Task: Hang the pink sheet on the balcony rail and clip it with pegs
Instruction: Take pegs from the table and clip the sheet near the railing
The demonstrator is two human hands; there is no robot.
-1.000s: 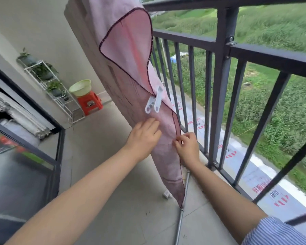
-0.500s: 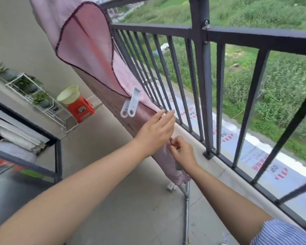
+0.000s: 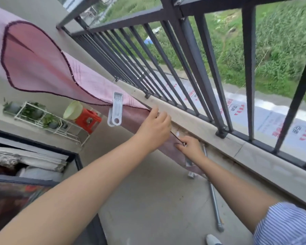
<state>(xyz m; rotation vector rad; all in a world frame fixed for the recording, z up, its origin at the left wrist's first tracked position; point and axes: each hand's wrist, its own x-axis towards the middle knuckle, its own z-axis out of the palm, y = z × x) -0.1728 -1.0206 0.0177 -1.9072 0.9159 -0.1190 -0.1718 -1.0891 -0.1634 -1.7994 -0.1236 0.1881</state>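
The pink sheet (image 3: pixel 42 68) with a dark stitched hem hangs down from the upper left, folded over itself. A white peg (image 3: pixel 115 110) is clipped onto its folded edge. My left hand (image 3: pixel 154 128) pinches the hem just right of the peg. My right hand (image 3: pixel 189 147) grips the same hem lower down, so the dark edge runs taut between both hands. The dark metal balcony rail (image 3: pixel 189 55) stands to the right of the sheet, with the sheet's lower part close to the floor.
A concrete kerb (image 3: pixel 210 131) runs under the railing. A metal pole (image 3: pixel 213 195) lies on the floor below my right arm. A red stool (image 3: pixel 88 121) with a pale basin (image 3: pixel 72 110) and a white plant rack (image 3: pixel 41 115) stand at the far end. A glass door frame (image 3: pixel 78 161) is at left.
The view has tilted and swung downward. Both hands have slid lower along the sheet's hem and further apart, the right hand now near the kerb. The peg stays clipped on.
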